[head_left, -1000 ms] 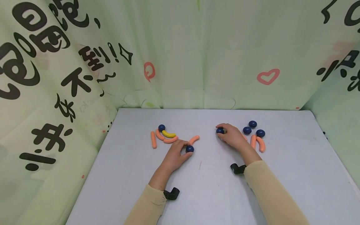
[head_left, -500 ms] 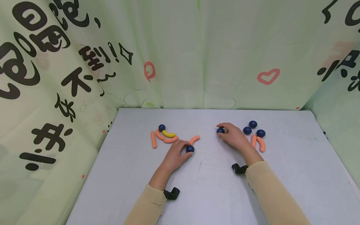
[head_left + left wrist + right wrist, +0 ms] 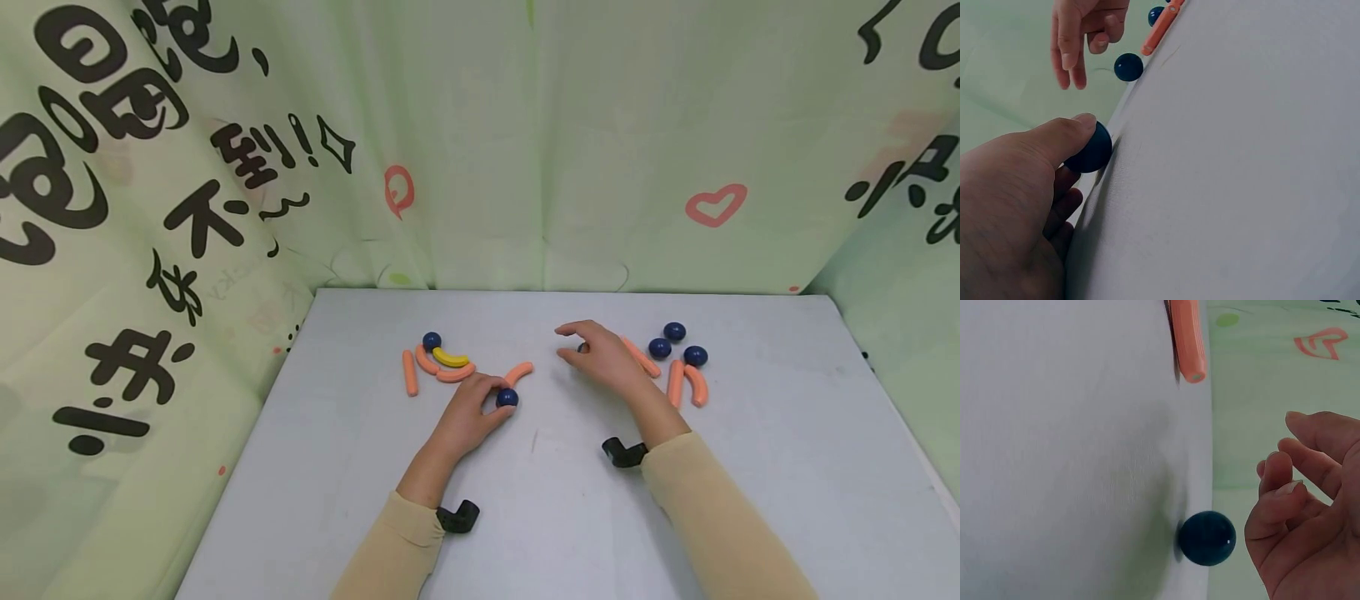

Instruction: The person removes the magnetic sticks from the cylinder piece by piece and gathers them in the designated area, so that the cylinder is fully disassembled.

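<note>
My left hand [image 3: 467,417] pinches a dark blue ball [image 3: 507,398] between thumb and fingers, low over the white table; the left wrist view shows the thumb on top of this ball [image 3: 1092,153]. Just beyond it lies a curved pink-orange sausage-shaped piece [image 3: 519,372]. My right hand [image 3: 603,357] is raised, fingers and thumb apart, holding nothing. Under it a second dark blue ball [image 3: 1207,539] sits on the table, apart from the hand in the right wrist view and mostly hidden in the head view.
On the left lie a blue ball [image 3: 431,341], a yellow curved piece [image 3: 450,358] and pink-orange pieces [image 3: 409,372]. On the right are several blue balls [image 3: 674,332] and pink-orange pieces [image 3: 676,383]. A printed curtain [image 3: 615,167] hangs behind the table [image 3: 555,517].
My right hand has let go of its blue ball and moved slightly left and away, uncovering a straight pink-orange piece. My left hand has stayed still with its ball.
</note>
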The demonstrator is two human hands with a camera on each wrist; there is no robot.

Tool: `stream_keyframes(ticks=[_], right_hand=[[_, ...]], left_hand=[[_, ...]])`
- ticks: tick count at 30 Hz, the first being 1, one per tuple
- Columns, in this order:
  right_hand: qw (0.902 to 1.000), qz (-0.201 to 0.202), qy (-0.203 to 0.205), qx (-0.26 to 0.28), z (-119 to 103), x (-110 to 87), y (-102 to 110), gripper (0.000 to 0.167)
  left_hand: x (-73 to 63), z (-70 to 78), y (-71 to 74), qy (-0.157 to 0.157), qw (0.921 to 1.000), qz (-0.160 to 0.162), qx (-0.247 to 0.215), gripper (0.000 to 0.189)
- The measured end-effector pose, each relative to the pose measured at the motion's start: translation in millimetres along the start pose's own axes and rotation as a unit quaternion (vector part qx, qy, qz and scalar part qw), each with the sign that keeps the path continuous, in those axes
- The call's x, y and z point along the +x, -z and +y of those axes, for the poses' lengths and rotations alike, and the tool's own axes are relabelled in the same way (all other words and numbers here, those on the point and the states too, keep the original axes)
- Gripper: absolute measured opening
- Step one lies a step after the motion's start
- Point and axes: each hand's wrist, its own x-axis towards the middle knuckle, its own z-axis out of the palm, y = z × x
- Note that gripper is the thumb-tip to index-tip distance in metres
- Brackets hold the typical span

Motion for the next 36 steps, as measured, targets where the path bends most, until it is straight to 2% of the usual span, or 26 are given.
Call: stream_keyframes(ticks=[10,19,23,36], right_hand=[[0.9976,-0.06,0.013,0.03,-16,5.5,-32,0.041],[0.9965,-0.067,0.042,0.027,-13,13.3,-49,0.035],[0.9967,-0.064,0.042,0.026,-11,16.9,-55,0.033],[0.9969,-0.073,0.024,0.013,-13,22.7,-62,0.028]], left_hand=[[-1.8,3.3,2.5,0.001,0.9998,0.006,0.018,0.041],[-1.5,1.7,2.5,-0.018,0.9996,0.012,0.016,0.04],[-1.7,0.9,2.4,-0.025,0.9994,0.015,0.016,0.04],[-2.3,2.1,2.6,-0.006,0.9999,0.005,0.014,0.042]])
